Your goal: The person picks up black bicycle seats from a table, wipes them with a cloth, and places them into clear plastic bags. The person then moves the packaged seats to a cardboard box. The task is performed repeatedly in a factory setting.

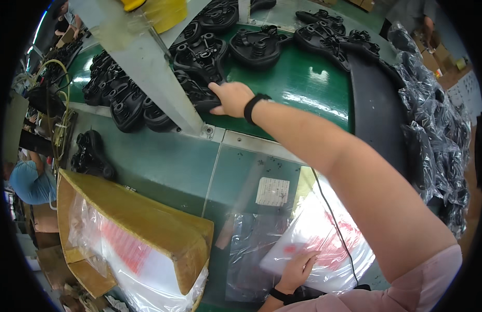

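Note:
My right arm stretches across to the green conveyor belt [319, 88]. There my right hand [233, 100] is closed around the end of a black bicycle saddle [200, 98], which lies underside up, partly hidden by the metal post and other saddles. Thumb and fingers sit on opposite sides of it. Close to the lower edge, my left hand [295, 273] rests on a stack of clear plastic bags [329, 244] with red print, its fingers stretched out and thumb apart. Another black saddle [256, 47] with springs showing lies on the belt, to the right of the gripped one.
A slanted metal post [152, 73] stands left of my right hand. A yellow-brown box [131, 203] holds more plastic bags at lower left. One saddle [93, 156] lies on the worktop behind it. Plastic-wrapped saddles [433, 130] are piled at right. Other people work farther off.

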Tool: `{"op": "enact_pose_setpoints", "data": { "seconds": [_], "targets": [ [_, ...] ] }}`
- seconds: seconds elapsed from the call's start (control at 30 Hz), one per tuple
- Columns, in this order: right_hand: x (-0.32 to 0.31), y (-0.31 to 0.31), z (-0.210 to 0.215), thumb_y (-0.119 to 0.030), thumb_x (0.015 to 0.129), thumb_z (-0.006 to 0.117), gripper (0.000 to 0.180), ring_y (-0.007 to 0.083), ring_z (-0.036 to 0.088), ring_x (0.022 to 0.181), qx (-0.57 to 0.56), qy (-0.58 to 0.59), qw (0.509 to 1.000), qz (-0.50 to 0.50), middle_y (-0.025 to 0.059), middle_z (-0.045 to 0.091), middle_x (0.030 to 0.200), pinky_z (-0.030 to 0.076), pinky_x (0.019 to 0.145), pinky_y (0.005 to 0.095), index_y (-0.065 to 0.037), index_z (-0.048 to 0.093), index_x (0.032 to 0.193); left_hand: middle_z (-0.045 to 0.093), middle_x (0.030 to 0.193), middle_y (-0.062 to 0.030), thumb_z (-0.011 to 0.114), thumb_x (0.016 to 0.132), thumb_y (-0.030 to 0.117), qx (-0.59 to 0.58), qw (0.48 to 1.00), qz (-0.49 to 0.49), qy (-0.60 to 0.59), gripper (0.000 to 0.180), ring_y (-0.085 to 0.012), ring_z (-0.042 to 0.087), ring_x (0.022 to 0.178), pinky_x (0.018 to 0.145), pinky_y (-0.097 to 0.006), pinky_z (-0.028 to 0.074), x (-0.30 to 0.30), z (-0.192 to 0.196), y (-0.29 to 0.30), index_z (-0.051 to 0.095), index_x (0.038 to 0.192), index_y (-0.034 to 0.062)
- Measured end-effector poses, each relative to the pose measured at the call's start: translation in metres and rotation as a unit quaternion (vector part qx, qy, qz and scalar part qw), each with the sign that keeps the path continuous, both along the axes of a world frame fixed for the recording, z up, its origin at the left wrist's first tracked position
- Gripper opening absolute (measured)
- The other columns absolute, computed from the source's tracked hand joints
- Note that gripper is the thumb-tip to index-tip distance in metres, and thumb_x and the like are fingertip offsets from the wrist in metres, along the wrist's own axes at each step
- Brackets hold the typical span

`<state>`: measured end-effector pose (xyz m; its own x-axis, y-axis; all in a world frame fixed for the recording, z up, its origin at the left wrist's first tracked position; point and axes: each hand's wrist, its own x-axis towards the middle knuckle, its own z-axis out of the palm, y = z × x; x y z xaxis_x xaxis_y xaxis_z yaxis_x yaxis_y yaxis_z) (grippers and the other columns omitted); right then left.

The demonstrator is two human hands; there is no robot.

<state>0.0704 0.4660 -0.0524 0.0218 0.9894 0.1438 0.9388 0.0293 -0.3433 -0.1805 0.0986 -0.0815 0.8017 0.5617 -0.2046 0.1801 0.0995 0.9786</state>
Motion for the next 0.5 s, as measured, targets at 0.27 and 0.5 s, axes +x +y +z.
{"op": "enact_pose_setpoints", "data": {
  "seconds": [0.27, 0.5],
  "targets": [
    [0.041, 0.015, 0.116, -0.05, 0.064, 0.073, 0.055, 0.0272, 0.063, 0.063, -0.027, 0.047, 0.998, 0.014, 0.0148, 0.064, 0.066, 0.05, 0.06, 0.037, 0.004, 0.068, 0.071, 0.067, 0.088, -0.0114, 0.058, 0.091, 0.009, -0.043, 0.999, 0.027, 0.0, 0.017, -0.0208, 0.065, 0.078, 0.07, -0.029, 0.05, -0.001, -0.003, -0.007, 0.066, 0.105, 0.0032],
    [0.124, -0.162, 0.167, -0.044, 0.078, 0.07, 0.034, 0.0061, 0.037, 0.036, -0.205, 0.5, 0.829, -0.141, -0.0023, 0.046, 0.051, 0.022, 0.033, 0.0226, -0.01, 0.068, 0.084, 0.068, 0.092, -0.011, 0.057, 0.091, 0.008, 0.011, 0.998, 0.06, -0.017, 0.02, -0.0199, 0.065, 0.085, 0.074, -0.03, 0.05, 0.006, 0.008, -0.013, 0.065, 0.108, 0.0021]
  ]
}}
